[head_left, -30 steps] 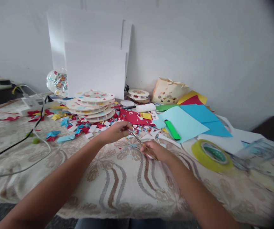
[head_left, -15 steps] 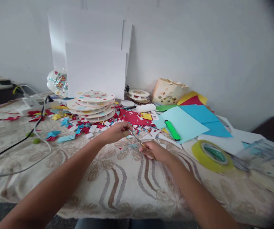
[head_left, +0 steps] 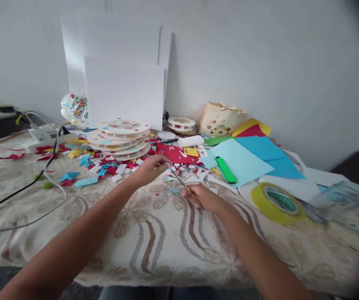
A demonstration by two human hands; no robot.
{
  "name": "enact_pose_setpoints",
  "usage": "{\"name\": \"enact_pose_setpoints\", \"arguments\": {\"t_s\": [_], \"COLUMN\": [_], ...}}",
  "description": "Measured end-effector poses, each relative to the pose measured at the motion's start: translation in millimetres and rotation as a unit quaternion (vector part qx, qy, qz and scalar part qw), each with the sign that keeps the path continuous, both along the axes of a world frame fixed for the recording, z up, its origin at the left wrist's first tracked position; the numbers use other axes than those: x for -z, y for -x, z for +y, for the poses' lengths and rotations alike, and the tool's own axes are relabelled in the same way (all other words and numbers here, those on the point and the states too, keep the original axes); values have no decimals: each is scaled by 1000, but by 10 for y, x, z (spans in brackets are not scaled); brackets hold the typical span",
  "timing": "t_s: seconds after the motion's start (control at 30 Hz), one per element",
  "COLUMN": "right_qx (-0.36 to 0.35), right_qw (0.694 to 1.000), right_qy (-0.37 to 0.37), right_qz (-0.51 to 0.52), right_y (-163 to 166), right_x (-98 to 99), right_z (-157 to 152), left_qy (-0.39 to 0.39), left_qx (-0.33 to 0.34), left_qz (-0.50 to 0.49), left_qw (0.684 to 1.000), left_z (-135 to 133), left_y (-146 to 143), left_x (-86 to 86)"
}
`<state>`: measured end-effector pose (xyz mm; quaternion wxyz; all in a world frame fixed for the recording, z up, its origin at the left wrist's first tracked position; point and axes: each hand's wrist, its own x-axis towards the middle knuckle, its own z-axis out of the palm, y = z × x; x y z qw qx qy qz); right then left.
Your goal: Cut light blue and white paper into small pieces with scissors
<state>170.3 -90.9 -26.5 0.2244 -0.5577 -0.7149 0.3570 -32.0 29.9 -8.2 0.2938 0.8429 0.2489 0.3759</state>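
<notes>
My right hand [head_left: 204, 197] is closed around the handles of a pair of scissors [head_left: 179, 181], whose blades point up and left. My left hand [head_left: 149, 168] is pinched at the blade tips, on a small piece of paper too small to make out. Both hands hover just above the patterned tablecloth [head_left: 154, 233], at the near edge of a litter of red, blue and white paper scraps [head_left: 110, 166].
A stack of decorated paper plates [head_left: 121, 135] stands behind the scraps. Coloured paper sheets [head_left: 248, 156] with a green marker [head_left: 225, 169] lie to the right, beside a yellow tape roll [head_left: 276, 203]. Cables [head_left: 46, 173] run across the left. White boards [head_left: 124, 89] lean on the wall.
Both hands stay almost in place. The left hand has shifted slightly up and left at the scissor tips.
</notes>
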Motion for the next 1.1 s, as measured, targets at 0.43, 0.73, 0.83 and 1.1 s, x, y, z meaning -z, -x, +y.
{"name": "enact_pose_setpoints", "arguments": {"t_s": [0.43, 0.73, 0.83, 1.1], "right_qx": [9, -33, -35, -48], "right_qw": [999, 999, 998, 998], "right_qy": [4, -8, -46, -26], "right_qz": [32, -2, 1, 9], "right_y": [0, -82, -77, -60], "right_x": [46, -8, -38, 14], "right_z": [28, 4, -14, 15], "left_qy": [-48, 57, 47, -126], "left_qx": [-32, -7, 1, 19], "left_qz": [33, -56, -60, -23], "left_qw": [998, 997, 997, 992], "left_z": [33, -117, -132, -148], "left_y": [29, -31, -22, -23], "left_x": [-39, -58, -70, -63]}}
